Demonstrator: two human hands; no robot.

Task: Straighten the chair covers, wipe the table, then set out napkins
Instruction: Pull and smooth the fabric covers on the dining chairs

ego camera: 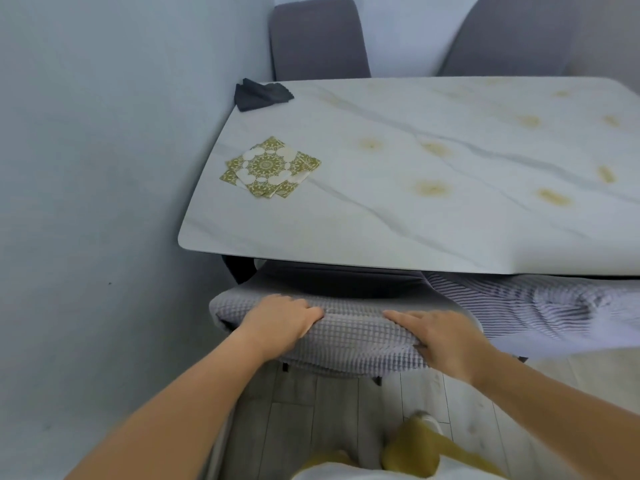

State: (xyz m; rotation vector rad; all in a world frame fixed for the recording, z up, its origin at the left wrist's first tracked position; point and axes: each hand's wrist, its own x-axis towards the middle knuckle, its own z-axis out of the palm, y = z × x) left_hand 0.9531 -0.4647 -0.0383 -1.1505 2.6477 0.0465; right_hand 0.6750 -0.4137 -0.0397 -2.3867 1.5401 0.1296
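Observation:
A grey waffle-textured chair cover [356, 337] wraps the top of the chair back in front of me. My left hand [280, 323] lies flat on its left part, fingers straight. My right hand [440, 336] lies flat on its right part, its thumb down on the cover's near face. A small stack of green-and-white patterned napkins [268, 167] rests on the white marble table [433, 188] near its left end. A dark cloth [259, 95] lies crumpled at the table's far left corner.
A second covered chair [540, 303] stands to the right, partly under the table. Two grey chairs [317, 39] stand behind the far edge. A wall [104, 168] runs close along the left. Yellowish spots dot the tabletop.

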